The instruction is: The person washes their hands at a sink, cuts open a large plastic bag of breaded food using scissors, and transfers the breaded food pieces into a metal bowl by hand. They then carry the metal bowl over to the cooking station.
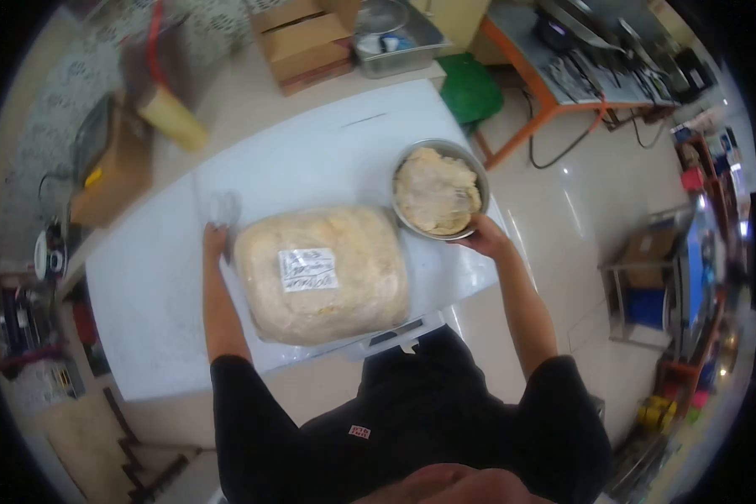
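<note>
A large pale-beige block (344, 244), wrapped in or covered by clear plastic, lies on the white table between my arms, with a handwritten white label (308, 270) on it. My right hand (485, 237) grips the near rim of a round metal bowl (399, 206) at the table's right side. In the bowl sits a lumpy, dough-like pale mass (437, 189). My left hand (216, 237) is closed at the left of the block, on a small see-through object (223, 207) that looks like a clear cup; its exact shape is blurred.
The white table (155, 319) has a clear plastic edge with a handle slot (395, 336) at its front. Behind stand a cardboard box (307, 46) and a metal tray (399, 50). A green stool (470, 88) and an orange-framed table (521, 134) are at right.
</note>
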A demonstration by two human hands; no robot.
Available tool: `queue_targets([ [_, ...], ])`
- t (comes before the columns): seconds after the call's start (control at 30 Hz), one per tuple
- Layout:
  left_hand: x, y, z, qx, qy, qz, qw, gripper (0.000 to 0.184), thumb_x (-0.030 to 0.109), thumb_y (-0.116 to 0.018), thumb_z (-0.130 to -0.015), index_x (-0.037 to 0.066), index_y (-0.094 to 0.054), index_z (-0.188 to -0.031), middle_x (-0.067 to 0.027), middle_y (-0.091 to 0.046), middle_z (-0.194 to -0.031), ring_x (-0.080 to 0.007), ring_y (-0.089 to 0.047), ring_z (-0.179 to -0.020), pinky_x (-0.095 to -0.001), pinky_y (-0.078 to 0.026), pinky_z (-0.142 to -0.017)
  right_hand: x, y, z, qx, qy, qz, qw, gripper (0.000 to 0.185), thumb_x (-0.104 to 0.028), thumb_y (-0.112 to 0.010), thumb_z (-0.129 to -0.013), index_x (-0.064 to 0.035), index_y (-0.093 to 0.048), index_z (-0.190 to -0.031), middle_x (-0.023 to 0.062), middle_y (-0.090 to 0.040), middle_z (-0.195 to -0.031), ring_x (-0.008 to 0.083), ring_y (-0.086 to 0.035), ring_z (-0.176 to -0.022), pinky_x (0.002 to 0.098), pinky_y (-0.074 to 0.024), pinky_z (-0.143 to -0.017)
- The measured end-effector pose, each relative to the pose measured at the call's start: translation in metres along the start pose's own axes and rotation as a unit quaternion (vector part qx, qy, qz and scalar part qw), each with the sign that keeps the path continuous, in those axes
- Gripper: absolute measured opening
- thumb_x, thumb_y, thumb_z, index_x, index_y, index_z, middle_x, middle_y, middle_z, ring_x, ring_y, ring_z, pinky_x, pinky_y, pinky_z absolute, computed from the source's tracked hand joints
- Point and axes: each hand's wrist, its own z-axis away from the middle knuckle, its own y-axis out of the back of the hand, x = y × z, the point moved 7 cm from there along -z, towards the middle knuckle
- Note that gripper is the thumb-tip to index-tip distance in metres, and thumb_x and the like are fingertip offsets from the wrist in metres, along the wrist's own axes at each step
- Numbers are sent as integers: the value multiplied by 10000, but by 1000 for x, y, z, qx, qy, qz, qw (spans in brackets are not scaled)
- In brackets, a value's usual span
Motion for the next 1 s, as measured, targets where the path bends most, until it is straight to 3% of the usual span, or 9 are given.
queue_targets([
  [0.2,16,69,55,0,126,294,947,371,233,-622,-979,86,-511,-1301,-103,-672,-1046,-181,-648,-960,-369,-535,-828,24,29,12,23,40,-64,997,452,-134,-474,-1011,5,-429,-1439,209,-594,-1341,337,-647,-1178,522,-610,-910],
  [0.23,1,90,59,29,10,246,969,366,252,-628,-985,97,-517,-1298,-91,-668,-1100,-189,-651,-1027,-357,-537,-863,23,35,28,34,37,-81,995,463,-119,-459,-1007,1,-411,-1451,219,-576,-1363,341,-647,-1181,535,-609,-906],
  [0.27,46,118,101,85,94,377,918,401,267,-633,-982,89,-517,-1322,-96,-658,-1177,-195,-644,-1077,-363,-535,-906,14,40,51,48,46,-115,991,474,-118,-448,-1006,15,-394,-1458,237,-551,-1382,371,-638,-1186,519,-617,-906],
  [0.3,71,141,128,127,85,395,906,370,185,-578,-990,45,-528,-1330,-108,-646,-1183,-236,-625,-1084,-430,-525,-963,8,51,71,63,55,-151,985,486,-118,-437,-1005,30,-376,-1464,256,-526,-1401,402,-628,-1191,503,-625,-906],
  [0.4,128,199,216,218,11,384,897,453,246,-517,-1046,-24,-438,-1402,-176,-539,-1382,-279,-537,-1284,-434,-450,-1083,0,124,96,-73,-3,-325,943,524,-79,-396,-992,63,-313,-1489,276,-489,-1426,490,-599,-1188,462,-640,-897],
  [0.5,242,208,329,311,-4,370,875,490,269,-489,-1069,-89,-403,-1392,-212,-508,-1392,-293,-529,-1294,-413,-439,-1112,-33,207,114,-29,14,-375,927,583,-16,-360,-941,87,-255,-1505,301,-484,-1415,555,-569,-1182,434,-647,-886],
  [0.73,484,36,435,291,-82,430,851,335,232,-569,-1041,-39,-477,-1217,-119,-591,-1056,-219,-566,-998,-370,-465,-967,-176,424,99,146,87,-260,951,568,31,-354,-867,138,-301,-1422,318,-513,-1316,497,-614,-1089,484,-660,-831],
  [0.87,574,-66,411,242,-96,417,871,305,222,-559,-1042,-22,-489,-1209,-109,-594,-1003,-192,-556,-954,-355,-446,-934,-277,499,67,178,108,-230,951,550,30,-360,-885,105,-320,-1429,306,-475,-1363,466,-596,-1104,480,-656,-842],
  [1.0,630,-151,408,236,-19,404,884,350,239,-552,-1036,-42,-492,-1237,-126,-622,-1020,-205,-583,-979,-363,-460,-949,-386,534,-1,103,182,-183,961,473,-17,-371,-978,79,-337,-1440,262,-455,-1408,439,-563,-1149,466,-635,-887],
])
